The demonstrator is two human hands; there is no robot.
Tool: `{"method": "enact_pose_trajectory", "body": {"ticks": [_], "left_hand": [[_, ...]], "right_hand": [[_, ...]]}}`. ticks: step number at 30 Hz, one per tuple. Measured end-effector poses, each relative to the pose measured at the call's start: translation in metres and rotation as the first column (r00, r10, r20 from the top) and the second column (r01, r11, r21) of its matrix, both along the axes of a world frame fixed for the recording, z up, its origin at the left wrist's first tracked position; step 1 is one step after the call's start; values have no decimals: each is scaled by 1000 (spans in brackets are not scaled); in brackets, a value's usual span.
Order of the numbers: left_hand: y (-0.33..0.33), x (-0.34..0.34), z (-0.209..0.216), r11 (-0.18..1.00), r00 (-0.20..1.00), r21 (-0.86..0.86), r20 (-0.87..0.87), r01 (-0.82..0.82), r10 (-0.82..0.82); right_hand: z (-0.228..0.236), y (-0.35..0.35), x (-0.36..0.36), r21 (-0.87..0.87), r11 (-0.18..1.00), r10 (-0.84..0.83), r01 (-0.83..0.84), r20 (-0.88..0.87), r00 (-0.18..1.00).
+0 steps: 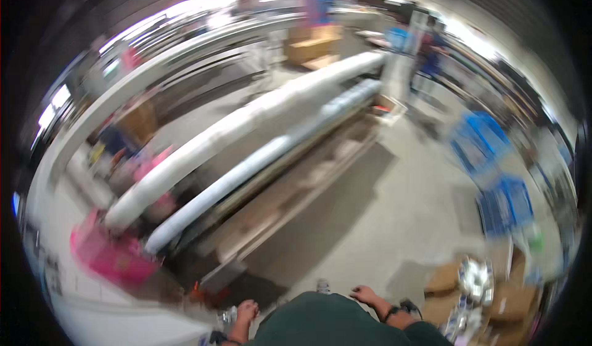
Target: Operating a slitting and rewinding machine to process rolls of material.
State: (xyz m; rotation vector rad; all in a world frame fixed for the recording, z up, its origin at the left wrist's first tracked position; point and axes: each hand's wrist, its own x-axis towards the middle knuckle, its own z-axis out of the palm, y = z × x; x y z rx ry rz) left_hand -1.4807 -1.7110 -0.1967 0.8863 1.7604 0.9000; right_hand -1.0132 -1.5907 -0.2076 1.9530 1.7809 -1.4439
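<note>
My left hand [248, 311] is low in the head view, just left of my dark green shirt [317, 321]. Its fingers look curled, but blur hides whether anything is in them. A shiny, clear-looking item [228, 316] shows right beside that hand. On the other side of the shirt is my right hand [365, 295], over the grey floor [345, 247], with a dark band at the wrist. Its fingers are smeared too, and no held thing can be made out.
A long machine frame with a white roll [246, 121] and a thinner pale blue roll [228, 183] stands ahead. Pink material [111, 253] hangs at its left end. Blue crates [478, 139] stand right. Cardboard boxes [444, 278] with shiny wrapped items [476, 278] are near right.
</note>
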Motion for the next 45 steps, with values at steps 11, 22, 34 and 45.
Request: {"method": "enact_pose_trajectory", "body": {"ticks": [11, 22, 34, 45], "left_hand": [[-29, 13, 1, 851, 888, -316, 51, -420, 457], [-49, 14, -28, 864, 900, -310, 57, -396, 432], [-37, 12, -11, 849, 895, -368, 88, -379, 438], [-39, 12, -13, 842, 895, -370, 58, -392, 442]], "right_hand": [[28, 30, -9, -81, 994, -77, 67, -119, 990], [33, 45, -27, -86, 996, -23, 13, -116, 993], [29, 34, -15, -177, 983, -62, 49, -69, 996], [32, 35, -19, -133, 991, -8, -1, -66, 998]]}}
